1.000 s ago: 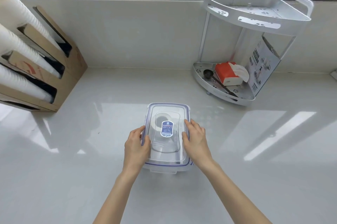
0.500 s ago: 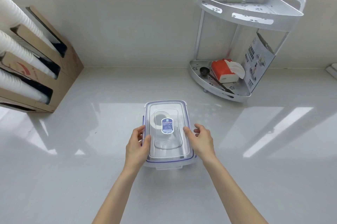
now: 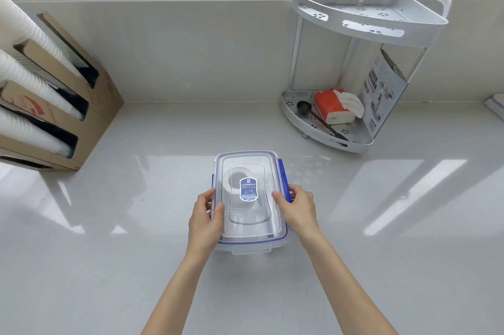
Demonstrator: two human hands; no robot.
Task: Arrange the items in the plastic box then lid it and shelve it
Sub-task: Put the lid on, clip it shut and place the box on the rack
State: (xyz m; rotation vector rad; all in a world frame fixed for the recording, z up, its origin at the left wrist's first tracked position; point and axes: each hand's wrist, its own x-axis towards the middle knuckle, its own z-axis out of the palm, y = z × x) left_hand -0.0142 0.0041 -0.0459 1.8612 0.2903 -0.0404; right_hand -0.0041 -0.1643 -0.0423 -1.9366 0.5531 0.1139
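Observation:
A clear plastic box (image 3: 249, 248) with a blue-edged lid (image 3: 246, 160) sits on the white counter in front of me. The lid lies on top and carries a blue label (image 3: 248, 189). A white roll and other items show faintly through it. My left hand (image 3: 205, 218) grips the box's left side, thumb on the lid. My right hand (image 3: 298, 207) holds the right side, fingers on the blue side clasp (image 3: 282, 173), which sticks out from the lid. The two-tier white corner shelf (image 3: 327, 138) stands at the back right.
The shelf's lower tier holds a red tissue pack (image 3: 331, 104), a black scoop (image 3: 304, 107) and a printed card (image 3: 381, 92). Its top tier (image 3: 365, 32) looks bare. A cardboard dispenser with stacks of white cups (image 3: 41, 94) stands at the left. A window runs along the back wall.
Both hands slid from the top of the lid to the box's sides. The blue clasp on the right now stands out under my right fingers. The view shifted slightly.

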